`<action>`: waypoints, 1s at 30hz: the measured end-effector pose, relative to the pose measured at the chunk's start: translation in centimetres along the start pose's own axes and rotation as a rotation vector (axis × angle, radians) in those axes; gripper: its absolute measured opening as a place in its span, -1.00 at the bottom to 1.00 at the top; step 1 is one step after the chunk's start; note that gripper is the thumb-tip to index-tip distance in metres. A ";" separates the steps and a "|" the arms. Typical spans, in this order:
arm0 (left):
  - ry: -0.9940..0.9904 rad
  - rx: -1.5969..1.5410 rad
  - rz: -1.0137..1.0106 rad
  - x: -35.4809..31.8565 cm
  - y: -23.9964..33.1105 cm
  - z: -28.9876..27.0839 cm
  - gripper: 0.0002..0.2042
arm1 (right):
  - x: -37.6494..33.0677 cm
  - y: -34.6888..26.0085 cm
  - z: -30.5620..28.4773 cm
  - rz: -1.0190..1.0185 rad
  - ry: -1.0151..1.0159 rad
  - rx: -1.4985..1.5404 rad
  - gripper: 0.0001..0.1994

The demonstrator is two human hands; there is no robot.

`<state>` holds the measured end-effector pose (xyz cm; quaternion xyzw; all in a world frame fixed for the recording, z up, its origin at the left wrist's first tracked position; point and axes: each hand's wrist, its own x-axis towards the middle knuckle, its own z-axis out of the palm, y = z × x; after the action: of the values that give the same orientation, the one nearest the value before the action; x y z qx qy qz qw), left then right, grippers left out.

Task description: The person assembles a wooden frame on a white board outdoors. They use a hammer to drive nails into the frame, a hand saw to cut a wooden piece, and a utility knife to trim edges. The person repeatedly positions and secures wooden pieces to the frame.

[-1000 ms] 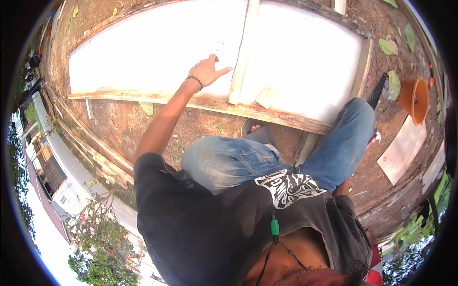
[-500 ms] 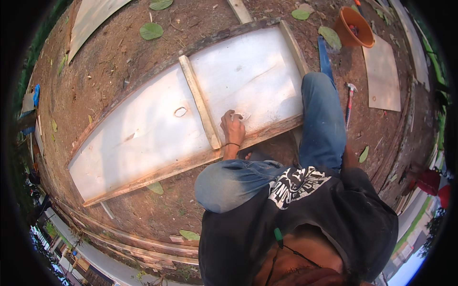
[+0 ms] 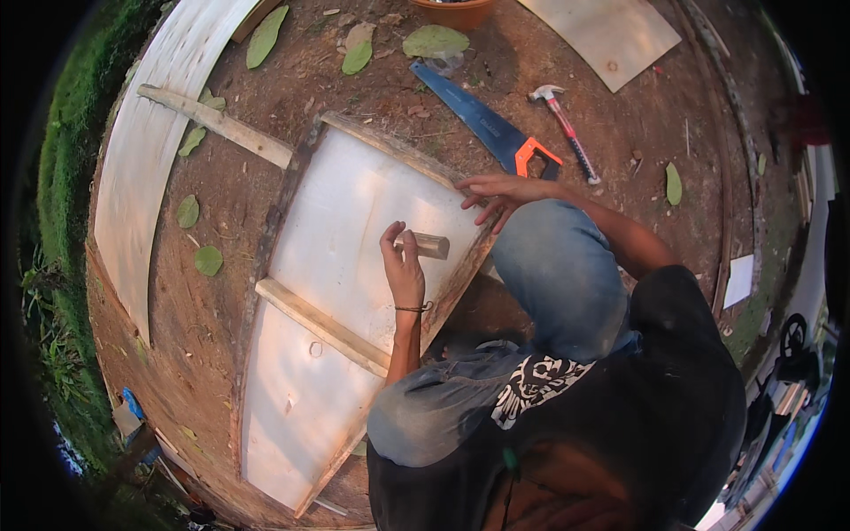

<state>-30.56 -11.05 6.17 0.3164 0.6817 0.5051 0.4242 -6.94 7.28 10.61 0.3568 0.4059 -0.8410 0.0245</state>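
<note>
A white panel point(image 3: 341, 199) edged with wooden strips lies on the ground in front of me. Over its wider section, my left hand point(image 3: 405, 270) grips a short wooden block point(image 3: 432, 246) between thumb and fingers. My right hand point(image 3: 505, 195) is open, fingers spread, at the panel's near right corner beside the end strip point(image 3: 390, 149). A wooden crosspiece point(image 3: 323, 326) spans the panel below my left hand.
A handsaw point(image 3: 474, 115) with an orange and black handle and a claw hammer point(image 3: 567, 133) lie beyond my right hand. An orange bucket point(image 3: 456, 11), a plywood sheet point(image 3: 611, 40) and a loose plank point(image 3: 217, 124) are farther out. My bent knee point(image 3: 562, 274) is beside the panel.
My view has turned to the right. My left hand has lifted from the panel's surface and now shows a wooden block in it. My right hand has come into view at the corner.
</note>
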 end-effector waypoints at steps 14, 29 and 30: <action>-0.730 0.789 0.330 1.5 6.4 11.1 -0.55 | -8.5 2.2 -21.5 -0.243 0.780 -0.026 -0.41; -0.246 1.008 -0.178 -8.3 7.4 -0.3 -0.55 | 17.6 -20.0 -26.4 -0.773 0.729 0.557 -0.71; -0.218 1.029 -0.186 -9.8 7.0 -1.3 -0.55 | 16.9 -18.7 -25.4 -0.759 0.712 0.515 -0.72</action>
<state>-27.46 -17.98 15.61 0.4725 0.8185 0.0302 0.3255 -10.94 41.77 2.03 0.4415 0.2712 -0.6908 -0.5043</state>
